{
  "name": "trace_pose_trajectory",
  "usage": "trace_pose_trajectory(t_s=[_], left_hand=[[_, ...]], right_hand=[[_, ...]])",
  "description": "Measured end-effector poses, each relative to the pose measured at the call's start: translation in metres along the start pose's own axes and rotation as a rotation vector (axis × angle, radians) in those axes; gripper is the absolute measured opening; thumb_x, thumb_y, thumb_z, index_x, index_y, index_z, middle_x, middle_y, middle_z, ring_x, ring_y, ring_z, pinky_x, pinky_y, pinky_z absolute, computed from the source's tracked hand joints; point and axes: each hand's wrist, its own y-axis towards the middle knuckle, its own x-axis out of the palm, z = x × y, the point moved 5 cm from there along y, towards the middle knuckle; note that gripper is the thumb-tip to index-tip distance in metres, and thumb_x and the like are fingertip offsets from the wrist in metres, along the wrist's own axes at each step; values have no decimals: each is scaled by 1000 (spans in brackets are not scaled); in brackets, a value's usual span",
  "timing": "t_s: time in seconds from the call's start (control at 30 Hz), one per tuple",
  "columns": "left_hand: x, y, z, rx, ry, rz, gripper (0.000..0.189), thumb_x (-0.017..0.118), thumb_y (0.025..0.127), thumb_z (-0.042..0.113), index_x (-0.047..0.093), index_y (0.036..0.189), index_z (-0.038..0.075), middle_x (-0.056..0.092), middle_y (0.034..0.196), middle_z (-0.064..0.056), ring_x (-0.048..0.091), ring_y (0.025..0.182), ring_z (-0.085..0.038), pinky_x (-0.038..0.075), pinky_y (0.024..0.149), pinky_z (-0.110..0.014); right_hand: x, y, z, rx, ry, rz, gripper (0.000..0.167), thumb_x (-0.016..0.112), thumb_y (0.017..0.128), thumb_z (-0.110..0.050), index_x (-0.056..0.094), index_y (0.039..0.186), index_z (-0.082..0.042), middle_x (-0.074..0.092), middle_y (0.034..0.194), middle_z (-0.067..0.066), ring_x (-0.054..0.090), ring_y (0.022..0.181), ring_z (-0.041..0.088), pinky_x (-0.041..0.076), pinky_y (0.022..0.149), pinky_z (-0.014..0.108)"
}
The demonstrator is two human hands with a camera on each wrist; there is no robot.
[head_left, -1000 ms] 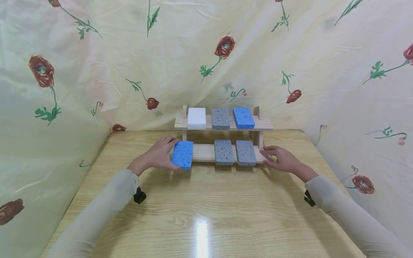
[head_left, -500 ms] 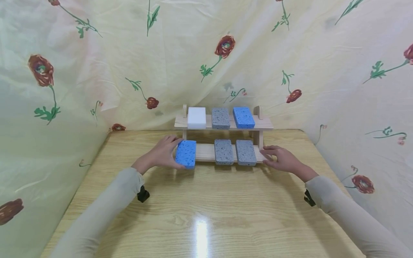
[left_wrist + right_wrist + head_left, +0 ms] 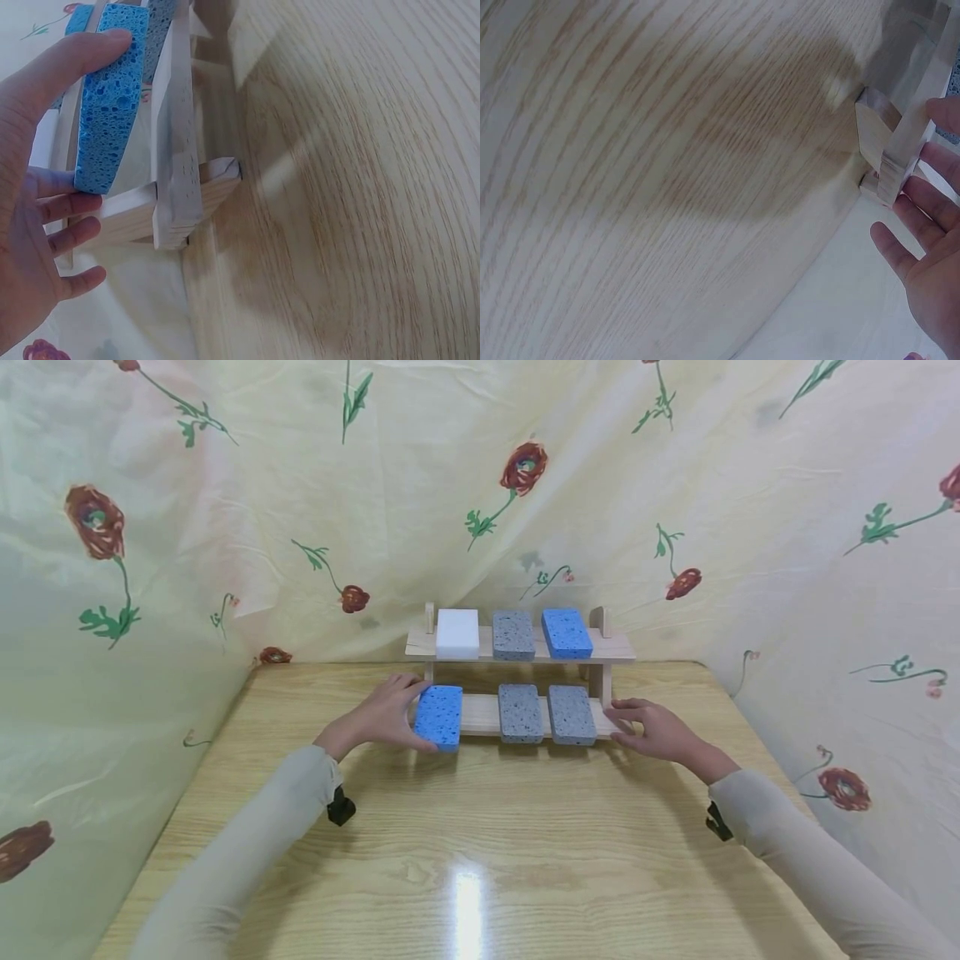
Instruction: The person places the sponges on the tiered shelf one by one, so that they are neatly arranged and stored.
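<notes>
My left hand (image 3: pixel 386 713) pinches a blue speckled sponge (image 3: pixel 438 718) by its left side, thumb at the near edge and fingers at the far edge. In the left wrist view the sponge (image 3: pixel 112 105) stands close over the left end of the rack's lower board (image 3: pixel 176 150). At the other end of the small two-tier wooden rack (image 3: pixel 480 715), my right hand (image 3: pixel 654 730) grips the end of the lower board, with the thumb (image 3: pixel 946 112) on its front. Two grey sponges, a left one (image 3: pixel 521 714) and a right one (image 3: pixel 572 715), lean on that lower tier.
On the upper tier stand a white sponge (image 3: pixel 457 634), a grey sponge (image 3: pixel 513 636) and a blue sponge (image 3: pixel 567 633). The rack sits at the back of a wood-grain table (image 3: pixel 480 827). Flowered cloth (image 3: pixel 420 510) hangs behind and at both sides.
My left hand has carried the blue sponge a little to the right over the left end of the lower tier. My right hand has stayed in place at the rack.
</notes>
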Motion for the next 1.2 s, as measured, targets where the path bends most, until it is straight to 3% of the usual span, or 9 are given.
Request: trace_pose_trajectory(t_s=[0.53, 1.2], left_hand=[[0, 8, 3, -16, 13, -59, 121, 86, 70, 62, 29, 161, 7, 30, 163, -21, 28, 150, -43, 28, 122, -62], [7, 20, 4, -16, 14, -60, 122, 84, 68, 66, 30, 161, 8, 26, 165, -21, 25, 151, -43, 28, 122, -61]], right_hand=[[0, -1, -1, -4, -6, 2, 47, 70, 95, -14, 61, 136, 7, 57, 140, 33, 53, 129, 53, 50, 96, 62], [2, 0, 2, -15, 4, 17, 45, 70, 95, -14, 62, 135, 6, 57, 138, 34, 54, 127, 54, 51, 96, 63]])
